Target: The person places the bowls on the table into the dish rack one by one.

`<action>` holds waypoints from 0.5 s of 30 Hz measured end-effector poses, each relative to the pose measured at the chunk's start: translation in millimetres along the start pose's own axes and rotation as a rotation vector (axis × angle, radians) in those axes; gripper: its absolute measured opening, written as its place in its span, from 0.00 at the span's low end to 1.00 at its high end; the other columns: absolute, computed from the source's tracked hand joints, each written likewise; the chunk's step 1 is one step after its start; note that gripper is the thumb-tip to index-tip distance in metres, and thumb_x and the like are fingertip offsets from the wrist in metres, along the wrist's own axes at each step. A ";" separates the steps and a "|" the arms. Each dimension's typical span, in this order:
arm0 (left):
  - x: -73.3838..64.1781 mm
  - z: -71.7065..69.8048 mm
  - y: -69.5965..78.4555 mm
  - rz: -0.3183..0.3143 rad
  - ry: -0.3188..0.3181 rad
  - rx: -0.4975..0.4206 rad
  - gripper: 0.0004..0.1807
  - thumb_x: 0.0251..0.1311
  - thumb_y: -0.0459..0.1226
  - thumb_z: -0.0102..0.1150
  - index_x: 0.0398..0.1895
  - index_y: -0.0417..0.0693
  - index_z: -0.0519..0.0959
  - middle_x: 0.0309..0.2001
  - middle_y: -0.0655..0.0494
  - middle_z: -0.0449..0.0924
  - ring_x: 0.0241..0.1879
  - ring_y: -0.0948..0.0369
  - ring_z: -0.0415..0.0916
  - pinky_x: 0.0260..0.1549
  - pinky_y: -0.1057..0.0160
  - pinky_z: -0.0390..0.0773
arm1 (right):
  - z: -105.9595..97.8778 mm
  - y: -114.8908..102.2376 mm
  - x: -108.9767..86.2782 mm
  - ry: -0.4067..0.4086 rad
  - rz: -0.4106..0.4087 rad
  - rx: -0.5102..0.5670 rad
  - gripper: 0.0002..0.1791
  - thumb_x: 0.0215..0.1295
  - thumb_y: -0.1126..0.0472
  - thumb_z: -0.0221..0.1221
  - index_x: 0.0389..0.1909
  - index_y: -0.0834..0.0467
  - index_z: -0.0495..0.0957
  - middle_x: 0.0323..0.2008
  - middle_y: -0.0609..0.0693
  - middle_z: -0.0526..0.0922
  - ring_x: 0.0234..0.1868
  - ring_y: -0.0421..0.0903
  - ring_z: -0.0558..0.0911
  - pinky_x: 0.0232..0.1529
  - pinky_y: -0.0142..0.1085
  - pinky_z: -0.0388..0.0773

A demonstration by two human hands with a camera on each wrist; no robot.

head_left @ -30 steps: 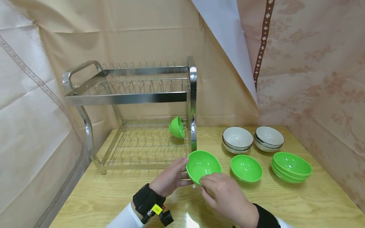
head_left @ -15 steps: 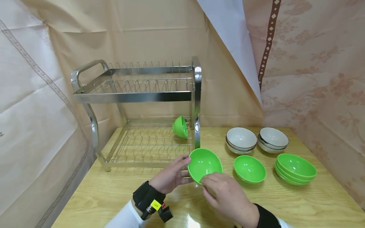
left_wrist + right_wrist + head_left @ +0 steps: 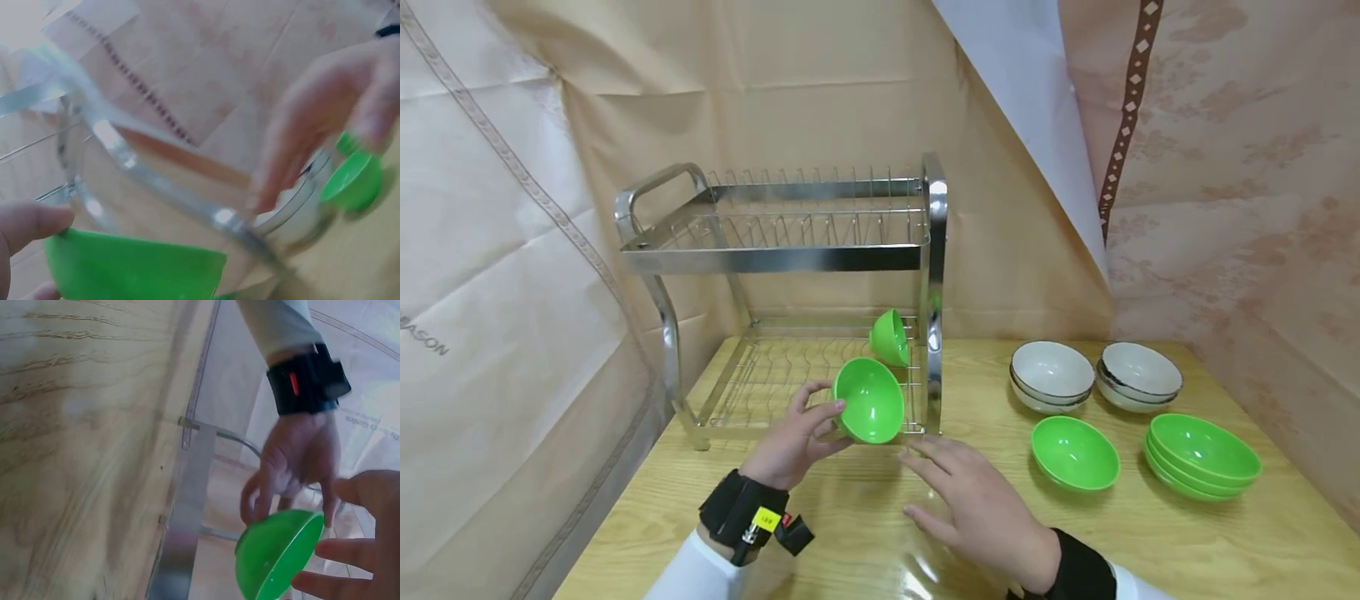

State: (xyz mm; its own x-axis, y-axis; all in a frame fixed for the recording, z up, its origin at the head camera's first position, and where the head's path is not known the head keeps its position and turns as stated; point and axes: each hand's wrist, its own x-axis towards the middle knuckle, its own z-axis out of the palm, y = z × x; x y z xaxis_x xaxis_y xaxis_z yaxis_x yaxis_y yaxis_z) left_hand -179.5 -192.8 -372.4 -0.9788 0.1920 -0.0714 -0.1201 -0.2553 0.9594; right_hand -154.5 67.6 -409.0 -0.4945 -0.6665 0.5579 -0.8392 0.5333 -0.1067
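Observation:
My left hand (image 3: 793, 437) grips a green bowl (image 3: 870, 402) by its left rim, thumb on the inside. The bowl is tilted toward me, in front of the lower tier of a metal dish rack (image 3: 775, 260). Just to its right, my right hand (image 3: 973, 508) has its fingers spread and holds nothing. In the right wrist view the held bowl (image 3: 272, 553) appears close to the right fingertips, apart or barely touching, I cannot tell which. Another green bowl (image 3: 890, 337) stands on its side in the rack's lower tier, at the right end.
On the right of the table are a single green bowl (image 3: 1075, 454), a stack of green bowls (image 3: 1202, 458), and two stacks of white bowls (image 3: 1052, 371) with dark rims. The rack's right leg (image 3: 934, 333) rises beside the held bowl. Cloth hangs behind.
The left hand has carried the green bowl up and left toward the rack. My right hand has let go of the bowl and opened its fingers. The head view has turned slightly left.

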 end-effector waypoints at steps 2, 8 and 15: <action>6.1 -8.7 7.7 0.014 0.065 0.016 0.29 0.68 0.33 0.52 0.66 0.45 0.50 0.59 0.35 0.63 0.54 0.47 0.71 0.54 0.45 0.74 | 6.5 -1.4 4.6 -0.026 -0.009 -0.001 0.32 0.59 0.41 0.62 0.61 0.54 0.75 0.61 0.51 0.74 0.62 0.49 0.67 0.61 0.51 0.69; 30.1 -22.0 23.5 0.032 0.229 0.150 0.34 0.64 0.34 0.59 0.68 0.45 0.51 0.59 0.34 0.59 0.54 0.45 0.70 0.54 0.48 0.75 | 24.2 -11.7 17.5 -0.098 -0.020 0.023 0.37 0.60 0.31 0.56 0.63 0.51 0.73 0.63 0.52 0.72 0.63 0.50 0.65 0.61 0.53 0.68; 59.1 -30.9 32.0 0.017 0.339 0.331 0.35 0.62 0.34 0.61 0.68 0.44 0.54 0.57 0.32 0.59 0.53 0.41 0.70 0.51 0.47 0.77 | 38.6 -24.3 33.3 -0.149 -0.091 0.049 0.36 0.64 0.29 0.50 0.63 0.50 0.71 0.63 0.51 0.72 0.63 0.49 0.65 0.60 0.52 0.69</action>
State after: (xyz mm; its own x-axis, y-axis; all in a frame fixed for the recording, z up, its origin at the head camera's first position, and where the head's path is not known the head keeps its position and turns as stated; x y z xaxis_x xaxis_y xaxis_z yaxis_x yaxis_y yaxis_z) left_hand -246.4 -218.9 -354.4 -0.9858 -0.1437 -0.0871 -0.0980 0.0704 0.9927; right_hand -159.3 12.4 -419.6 -0.4415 -0.7825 0.4391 -0.8900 0.4441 -0.1033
